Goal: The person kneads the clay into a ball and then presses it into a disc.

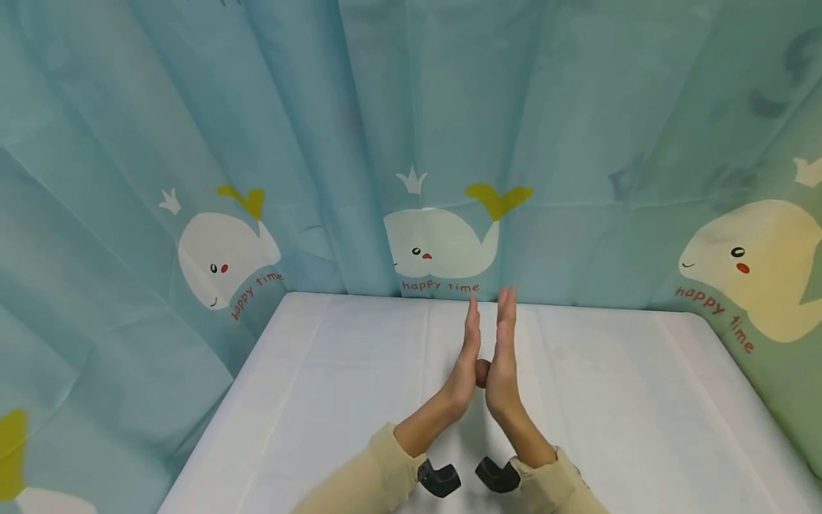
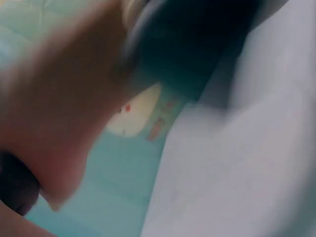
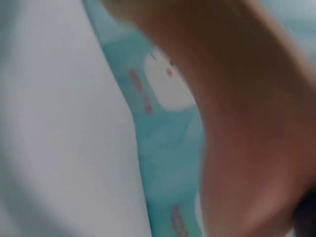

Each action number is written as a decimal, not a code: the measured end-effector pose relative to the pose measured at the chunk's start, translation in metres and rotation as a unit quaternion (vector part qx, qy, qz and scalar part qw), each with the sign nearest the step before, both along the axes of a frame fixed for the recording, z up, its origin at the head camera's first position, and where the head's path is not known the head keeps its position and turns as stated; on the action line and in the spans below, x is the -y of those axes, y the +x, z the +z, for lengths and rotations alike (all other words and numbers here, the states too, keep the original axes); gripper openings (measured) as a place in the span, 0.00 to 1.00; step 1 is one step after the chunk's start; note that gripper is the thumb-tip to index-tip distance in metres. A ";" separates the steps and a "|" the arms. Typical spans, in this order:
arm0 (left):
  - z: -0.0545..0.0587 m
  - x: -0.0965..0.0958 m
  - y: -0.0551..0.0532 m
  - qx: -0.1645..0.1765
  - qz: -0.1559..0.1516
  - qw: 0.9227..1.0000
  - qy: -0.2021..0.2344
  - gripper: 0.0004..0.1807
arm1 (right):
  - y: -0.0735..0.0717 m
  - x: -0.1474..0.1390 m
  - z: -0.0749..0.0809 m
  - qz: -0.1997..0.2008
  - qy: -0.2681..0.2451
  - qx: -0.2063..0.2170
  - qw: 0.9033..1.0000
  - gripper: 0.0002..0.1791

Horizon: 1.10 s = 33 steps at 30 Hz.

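Observation:
A small round brown ball [image 1: 482, 373] sits between the two palms, above the white table in the head view. My left hand [image 1: 464, 375] presses it from the left with straight fingers pointing up and away. From the other side my right hand [image 1: 504, 368] presses against it, its fingers straight as well. The fingertips of the two hands stand a little apart. In the left wrist view the ball [image 2: 19, 185] shows dark beside the heel of a palm. Only a dark edge of the ball [image 3: 307, 215] appears at the right border of the right wrist view.
A white-covered table [image 1: 347, 357] spreads beneath the hands. Behind and beside it hangs a blue-green curtain [image 1: 308, 143] printed with white whales. Black wrist-camera mounts [image 1: 439, 480] jut out by both sleeves.

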State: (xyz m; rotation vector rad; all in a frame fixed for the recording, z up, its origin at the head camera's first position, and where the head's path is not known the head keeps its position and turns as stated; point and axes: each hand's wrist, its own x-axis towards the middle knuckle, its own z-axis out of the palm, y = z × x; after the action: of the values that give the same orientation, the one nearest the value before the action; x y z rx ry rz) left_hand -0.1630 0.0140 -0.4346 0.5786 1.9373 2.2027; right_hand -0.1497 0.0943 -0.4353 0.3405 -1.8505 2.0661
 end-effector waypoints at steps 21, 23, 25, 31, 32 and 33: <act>0.005 0.002 0.009 0.027 -0.036 0.997 0.055 0.35 | -0.013 -0.010 -0.008 -0.006 0.040 -0.018 0.999 0.31; 0.011 0.005 0.007 0.027 -0.028 0.998 0.058 0.36 | -0.009 -0.007 -0.015 0.003 0.048 -0.009 0.999 0.31; 0.012 0.007 0.001 0.012 -0.004 0.999 0.041 0.35 | 0.002 0.001 -0.020 0.019 0.050 0.004 0.999 0.30; -0.002 0.006 -0.008 -0.012 0.030 0.999 -0.012 0.33 | 0.020 0.011 -0.001 0.031 0.056 -0.012 0.998 0.31; -0.003 0.004 -0.006 -0.011 0.019 1.000 -0.009 0.33 | 0.016 0.008 0.003 0.023 0.055 -0.013 0.998 0.31; -0.002 0.003 -0.003 -0.006 0.006 1.000 -0.001 0.33 | 0.009 0.003 0.005 0.012 0.055 -0.010 0.998 0.30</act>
State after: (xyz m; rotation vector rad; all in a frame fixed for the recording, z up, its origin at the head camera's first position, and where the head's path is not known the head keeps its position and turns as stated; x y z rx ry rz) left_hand -0.1656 0.0110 -0.4369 0.5836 1.9538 2.2080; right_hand -0.1404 0.0912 -0.4302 0.4107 -1.9616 1.9734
